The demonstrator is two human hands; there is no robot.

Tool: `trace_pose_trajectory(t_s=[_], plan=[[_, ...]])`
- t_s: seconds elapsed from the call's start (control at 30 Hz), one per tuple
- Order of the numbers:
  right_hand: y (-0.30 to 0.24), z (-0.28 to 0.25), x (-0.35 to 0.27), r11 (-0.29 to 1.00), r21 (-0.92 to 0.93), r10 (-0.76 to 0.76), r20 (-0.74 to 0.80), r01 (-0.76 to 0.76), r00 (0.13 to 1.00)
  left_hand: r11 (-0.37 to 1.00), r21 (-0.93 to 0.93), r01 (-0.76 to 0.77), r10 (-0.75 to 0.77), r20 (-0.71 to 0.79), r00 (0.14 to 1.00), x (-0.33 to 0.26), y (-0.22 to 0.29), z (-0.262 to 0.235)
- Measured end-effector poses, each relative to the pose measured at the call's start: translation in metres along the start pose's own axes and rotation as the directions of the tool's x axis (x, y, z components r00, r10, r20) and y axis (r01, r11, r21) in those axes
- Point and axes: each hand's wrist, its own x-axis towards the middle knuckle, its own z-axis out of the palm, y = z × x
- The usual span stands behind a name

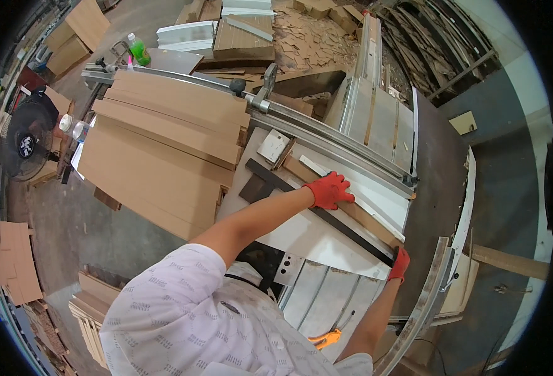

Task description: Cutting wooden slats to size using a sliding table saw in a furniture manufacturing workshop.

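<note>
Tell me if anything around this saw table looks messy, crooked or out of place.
The stack of brown boards beside the table is fanned unevenly, edges stepped rather than flush. Offcut scraps lie heaped on the floor beyond the table. A green bottle stands on the machine's far end. Both gloved hands, left hand and right hand, press one strip.

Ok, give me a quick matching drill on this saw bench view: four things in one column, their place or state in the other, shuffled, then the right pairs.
Things:
1. left hand
2. right hand
3. green bottle
4. stack of brown boards

Places or states:
A. standing at the far left end of the bench
B. red-gloved, pressed flat on the narrow strip
C. piled on the bench, left of the hands
D. red-gloved, at the near end of the strip

Pairs: 1-B, 2-D, 3-A, 4-C
</note>
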Motion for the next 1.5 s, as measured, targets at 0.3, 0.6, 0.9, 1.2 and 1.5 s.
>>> trace_pose_trajectory(t_s=[0.3,0.6,0.9,1.2,1.5], plan=[[0.009,-0.001,0.005,0.684,-0.712,-0.155,0.071,0.159,0.985,0.979,0.170,-0.113,0.128,-0.084,0.988,0.007,-0.004,0.012],[-0.056,0.012,-0.030,0.708,-0.706,-0.083,-0.128,-0.032,0.988,0.978,0.118,-0.173,0.178,-0.030,0.984,0.034,0.012,0.018],[-0.143,0.053,-0.010,0.670,-0.330,-0.526,0.422,0.665,0.739,0.942,0.250,-0.224,0.226,0.021,0.974,0.040,0.020,0.014],[-0.149,0.061,-0.004,0.611,-0.403,-0.495,0.477,0.682,0.726,0.970,0.166,-0.178,0.174,0.035,0.984,0.049,0.028,0.011],[-0.142,0.099,0.004,0.492,-0.349,-0.579,0.553,0.797,0.599,0.976,0.146,-0.162,0.159,0.034,0.987,0.049,0.023,0.022]])
